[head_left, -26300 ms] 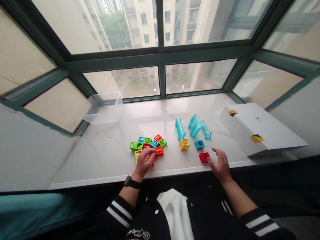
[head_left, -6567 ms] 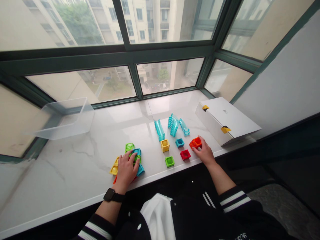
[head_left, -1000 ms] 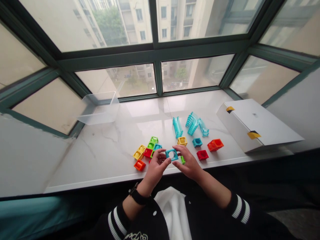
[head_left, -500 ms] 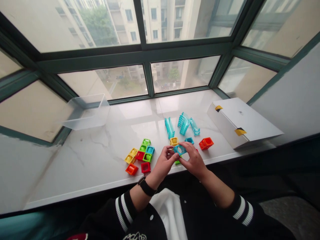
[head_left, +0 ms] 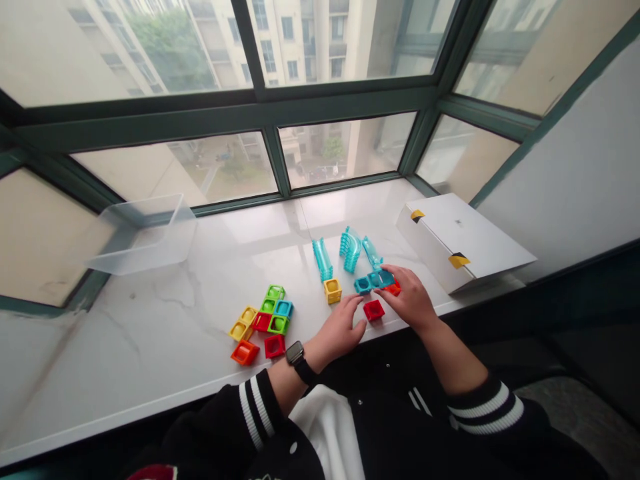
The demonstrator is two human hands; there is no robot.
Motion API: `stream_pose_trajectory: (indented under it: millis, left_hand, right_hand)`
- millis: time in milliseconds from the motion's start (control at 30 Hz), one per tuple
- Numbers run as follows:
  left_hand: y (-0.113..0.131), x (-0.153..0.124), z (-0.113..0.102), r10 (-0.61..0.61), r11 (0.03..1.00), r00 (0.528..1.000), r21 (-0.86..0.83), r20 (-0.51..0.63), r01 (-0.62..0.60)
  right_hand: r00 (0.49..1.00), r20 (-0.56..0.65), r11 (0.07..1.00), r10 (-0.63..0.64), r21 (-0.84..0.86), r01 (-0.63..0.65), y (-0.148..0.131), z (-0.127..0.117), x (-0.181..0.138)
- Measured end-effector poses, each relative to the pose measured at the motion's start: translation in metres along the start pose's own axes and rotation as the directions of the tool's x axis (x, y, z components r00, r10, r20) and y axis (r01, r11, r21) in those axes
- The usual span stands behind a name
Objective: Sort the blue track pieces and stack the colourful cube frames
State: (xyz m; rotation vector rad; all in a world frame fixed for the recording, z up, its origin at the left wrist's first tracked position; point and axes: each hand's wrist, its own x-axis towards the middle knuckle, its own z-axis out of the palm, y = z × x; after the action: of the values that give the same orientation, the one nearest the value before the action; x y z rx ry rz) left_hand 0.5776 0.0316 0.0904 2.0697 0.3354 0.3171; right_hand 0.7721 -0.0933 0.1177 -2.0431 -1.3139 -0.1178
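- Where the right hand reaches over the ledge, its thumb and fingers pinch a bright blue block, whose left end meets a darker blue block; whether the held block rests on the ledge or hangs just above it, I cannot tell.
- The left hand is bare of any visible load, its fingers loosely spread and thumb apart, near a red block.
- An orange-red block shows in part behind the right hand's fingers.
- Just left of the darker blue block is a yellow block.
- Beyond these lie 3 clear turquoise pieces: a straight channel, a curved channel and a narrow piece near the held block.
- To the left, 9 blocks form a loose group: 3 green blocks, 2 yellow blocks, 2 red blocks, 1 blue block and 1 orange block.
- Farther out, a clear container stands at the far left and a white box with 2 yellow-and-black tabs at the right, before the green window frame.
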Motion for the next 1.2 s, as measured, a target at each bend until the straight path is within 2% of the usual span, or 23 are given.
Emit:
stream_pose_trajectory:
  millis: [133,300,467,633,1000,1200]
  left_hand:
    - [-0.001,0.008,0.009,0.066,0.987,0.996,0.14,0.067,-0.075]
    - [-0.01,0.02,0.019,0.063,0.978,0.995,0.193,0.076,-0.077]
    - [-0.015,0.028,0.022,0.084,0.974,0.994,0.203,0.075,-0.097]
    - [-0.017,0.029,0.023,0.051,0.966,0.994,0.249,0.093,-0.073]
    - [-0.017,0.029,0.021,0.034,0.977,0.996,0.206,0.08,-0.05]
    - [-0.014,0.03,0.02,0.029,0.97,0.994,0.238,0.104,-0.053]
  right_hand:
    - [0.996,0.086,0.991,0.014,-0.136,-0.002,0.009,0.01,0.011]
    - [0.986,0.165,0.973,0.032,-0.231,0.007,0.012,0.028,0.023]
    - [0.978,0.206,0.962,0.03,-0.272,0.028,0.012,0.04,0.027]
    - [0.971,0.24,0.959,0.027,-0.281,0.043,0.013,0.047,0.026]
    - [0.967,0.252,0.95,0.036,-0.309,0.045,0.013,0.055,0.023]
    - [0.957,0.282,0.941,0.063,-0.336,0.037,0.014,0.059,0.023]
